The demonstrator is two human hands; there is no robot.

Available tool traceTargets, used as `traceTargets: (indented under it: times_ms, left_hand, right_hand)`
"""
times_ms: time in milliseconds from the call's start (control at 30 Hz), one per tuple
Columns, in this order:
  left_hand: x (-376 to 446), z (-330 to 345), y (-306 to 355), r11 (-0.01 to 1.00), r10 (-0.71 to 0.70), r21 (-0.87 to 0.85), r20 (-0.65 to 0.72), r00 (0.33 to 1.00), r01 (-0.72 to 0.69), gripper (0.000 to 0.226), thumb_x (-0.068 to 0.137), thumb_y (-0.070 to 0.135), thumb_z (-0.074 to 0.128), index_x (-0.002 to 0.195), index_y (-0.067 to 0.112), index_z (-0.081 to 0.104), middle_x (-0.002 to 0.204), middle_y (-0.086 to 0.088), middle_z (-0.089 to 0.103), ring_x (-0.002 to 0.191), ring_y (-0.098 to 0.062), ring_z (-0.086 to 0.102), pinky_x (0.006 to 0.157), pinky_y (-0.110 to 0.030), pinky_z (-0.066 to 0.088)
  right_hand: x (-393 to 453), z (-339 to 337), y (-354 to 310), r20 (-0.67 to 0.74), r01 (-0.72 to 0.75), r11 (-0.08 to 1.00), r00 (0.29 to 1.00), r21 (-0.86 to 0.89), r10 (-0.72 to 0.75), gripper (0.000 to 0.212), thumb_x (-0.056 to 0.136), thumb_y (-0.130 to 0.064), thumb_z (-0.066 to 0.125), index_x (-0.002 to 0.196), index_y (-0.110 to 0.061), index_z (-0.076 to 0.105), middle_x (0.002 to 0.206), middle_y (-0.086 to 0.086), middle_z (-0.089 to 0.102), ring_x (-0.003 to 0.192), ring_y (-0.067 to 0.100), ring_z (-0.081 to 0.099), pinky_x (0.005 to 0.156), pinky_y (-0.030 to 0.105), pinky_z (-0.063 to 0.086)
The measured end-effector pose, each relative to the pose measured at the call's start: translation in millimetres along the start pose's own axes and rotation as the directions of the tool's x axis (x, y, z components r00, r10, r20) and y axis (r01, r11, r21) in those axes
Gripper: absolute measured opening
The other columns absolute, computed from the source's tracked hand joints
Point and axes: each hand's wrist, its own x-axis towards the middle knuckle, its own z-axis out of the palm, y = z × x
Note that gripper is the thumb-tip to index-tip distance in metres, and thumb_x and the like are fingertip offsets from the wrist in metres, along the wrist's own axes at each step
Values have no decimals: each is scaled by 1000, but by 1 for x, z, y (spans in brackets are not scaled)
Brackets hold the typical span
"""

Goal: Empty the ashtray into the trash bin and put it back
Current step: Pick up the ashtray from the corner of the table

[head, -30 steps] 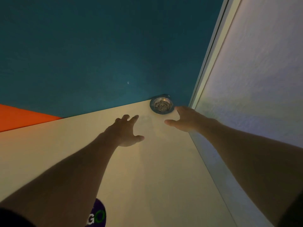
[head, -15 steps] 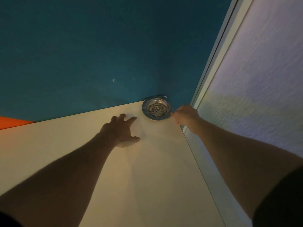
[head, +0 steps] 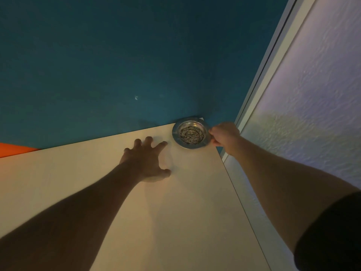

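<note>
A round metal ashtray (head: 191, 132) with grey ash in its bowl sits at the far right corner of a pale table (head: 175, 212). My right hand (head: 224, 136) pinches the ashtray's right rim with curled fingers. My left hand (head: 146, 161) rests flat on the table just left of the ashtray, fingers spread, holding nothing. No trash bin is in view.
A teal wall (head: 136, 55) rises behind the table. A white textured wall (head: 312, 114) with a pale frame strip (head: 261, 79) runs along the table's right edge. An orange patch (head: 13, 150) shows at the far left.
My right hand moved forward from beside the ashtray and closed on its right rim. My left hand settled flat on the table. The view shifted closer to the corner.
</note>
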Motion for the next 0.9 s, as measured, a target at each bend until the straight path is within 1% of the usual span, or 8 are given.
traceTargets:
  times_ms: [233,367,467,600,700,767,833,900]
  left_hand:
    - [-1,-2,0,1000,-3,-4,20,1000,3,99,64,83,48,148,44,13,157,-4,19,137,-34,26,100,-53,39]
    - [-5,-2,2,999,-26,-34,55,998,28,102,65,84,49,150,43,10,160,-3,13,141,-34,21,104,-54,33]
    - [-9,-7,3,966,-66,-246,80,995,83,103,69,79,55,152,38,11,161,-1,18,143,-32,23,110,-52,31]
    - [-16,-23,6,646,-206,-741,58,977,181,73,84,57,61,146,24,40,148,-7,46,133,-27,43,107,-36,37]
    - [-23,-43,14,218,-324,-962,86,942,163,35,90,40,61,115,16,67,121,-10,66,107,-28,60,93,-40,49]
    - [-31,-61,17,-81,-335,-989,144,931,124,11,92,25,60,92,16,66,96,-9,66,79,-22,59,70,-33,51]
    - [-40,-77,17,-215,-346,-971,179,921,108,9,93,15,58,89,13,65,81,-7,62,64,-17,58,58,-24,50]
    - [-51,-90,13,-237,-367,-966,185,912,101,9,91,10,59,91,7,68,77,-6,64,64,-16,61,58,-24,54]
  right_hand:
    - [-5,0,-3,41,-58,993,998,100,54,13,92,-5,59,87,3,67,68,9,58,56,17,53,48,28,41]
    - [-11,-1,-4,72,-69,980,996,188,57,24,91,-7,62,110,8,65,82,11,60,73,20,58,71,34,55]
    - [-21,-5,-9,45,-82,975,996,207,75,12,92,-8,64,97,2,67,71,7,58,72,21,58,82,37,57]
    - [-36,-14,-20,36,-71,963,997,259,63,14,91,-6,64,78,-2,64,67,8,57,64,19,54,71,32,48]
    - [-51,-22,-30,25,-40,959,999,279,34,16,90,-5,64,75,-2,65,72,11,59,71,22,57,76,36,56]
    - [-64,-27,-39,25,-11,961,1000,276,4,18,89,-4,64,71,-3,64,76,13,62,72,22,59,84,42,58]
    - [-78,-32,-49,28,17,965,999,263,-25,21,88,-5,65,67,-6,62,78,14,64,73,22,60,90,47,56]
    - [-95,-36,-58,32,28,959,999,284,-38,21,88,-6,66,68,-8,61,78,13,66,73,21,62,87,44,58]
